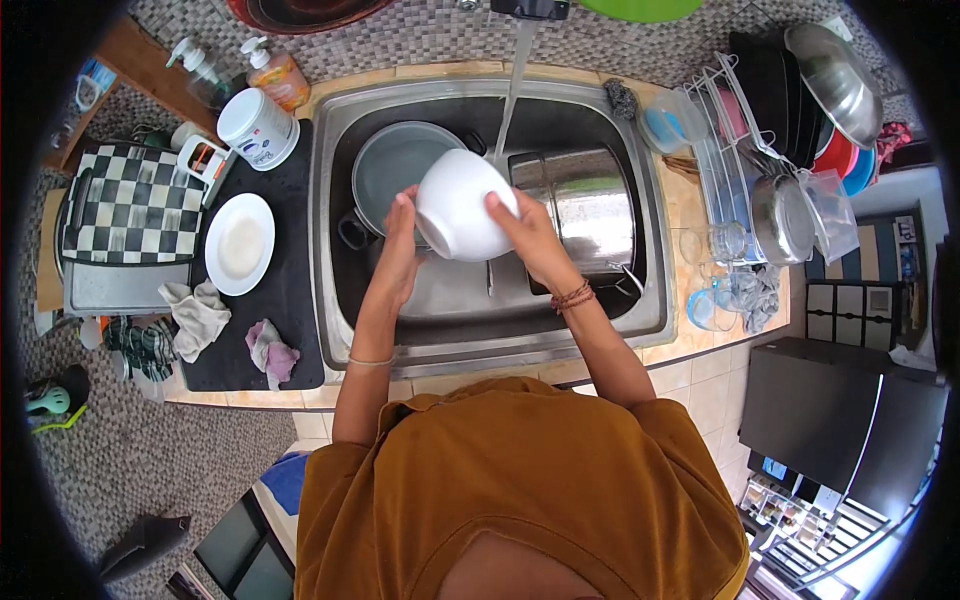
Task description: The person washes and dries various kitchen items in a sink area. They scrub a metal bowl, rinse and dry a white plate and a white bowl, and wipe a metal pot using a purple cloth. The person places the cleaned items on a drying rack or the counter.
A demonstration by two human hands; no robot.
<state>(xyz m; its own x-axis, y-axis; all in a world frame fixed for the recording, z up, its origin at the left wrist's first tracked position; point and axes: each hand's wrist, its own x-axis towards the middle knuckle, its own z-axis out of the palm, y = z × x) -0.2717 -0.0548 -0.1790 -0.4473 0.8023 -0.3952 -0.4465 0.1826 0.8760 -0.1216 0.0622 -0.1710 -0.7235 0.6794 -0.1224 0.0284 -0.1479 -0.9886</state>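
A white bowl [469,206] is held tilted over the sink between my two hands, its footed base turned towards me. My left hand [403,240] presses against its left side. On the right side my right hand [529,236] grips it, thumb on the outer wall. Water [514,90] runs from the faucet [531,7] behind the bowl. Under and behind the bowl, a grey pot [401,161] with dark handles sits in the stainless steel sink [450,300]. At the sink's right lies a shiny metal vessel [592,214], its exact kind unclear.
Left of the sink, a black mat [292,315] carries a white plate [240,244], cloths [271,354] and a white tub [259,127]. On the right stand a dish rack [724,165], glasses [712,307] and a steel scourer [620,99]. A soap bottle [277,79] stands at the back left.
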